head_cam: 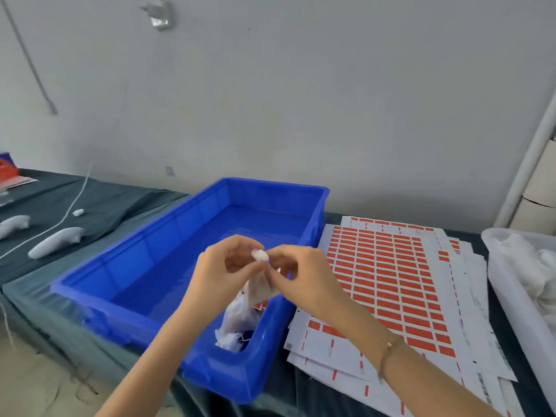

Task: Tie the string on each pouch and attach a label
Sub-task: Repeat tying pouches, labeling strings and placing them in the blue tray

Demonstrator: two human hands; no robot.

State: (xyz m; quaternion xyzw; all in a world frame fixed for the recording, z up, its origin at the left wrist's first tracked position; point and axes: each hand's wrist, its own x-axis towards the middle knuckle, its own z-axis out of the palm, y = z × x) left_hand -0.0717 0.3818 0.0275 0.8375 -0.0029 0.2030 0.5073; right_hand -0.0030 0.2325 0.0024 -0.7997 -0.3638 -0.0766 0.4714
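Held up over the near right part of the bin (144,251): one pouch (259,291), white and translucent, gathered neck uppermost, body hanging down between the wrists. Gripped from both sides. Left hand (224,266): fingers (240,245) curled, thumb and forefinger pinching the bunched neck. Right hand (296,275): fingers (282,251) likewise curled, pinching just beside the neck; whether on string or on fabric, cannot tell. Hands nearly touching at the pouch. Thin bracelet (388,353) on the right wrist.

Below, in the bin's near right corner: a small heap of more pouches (237,323), a bit of red showing among them. Just right of the bin, flat on the table (36,299): overlapping sheets of red labels (391,281). Farther right, at the edge of view: white tray (511,299) with crumpled white fabric (529,266) in it. Left of the bin, well apart: two pale handle-shaped objects (55,242) and a white cord (70,210).
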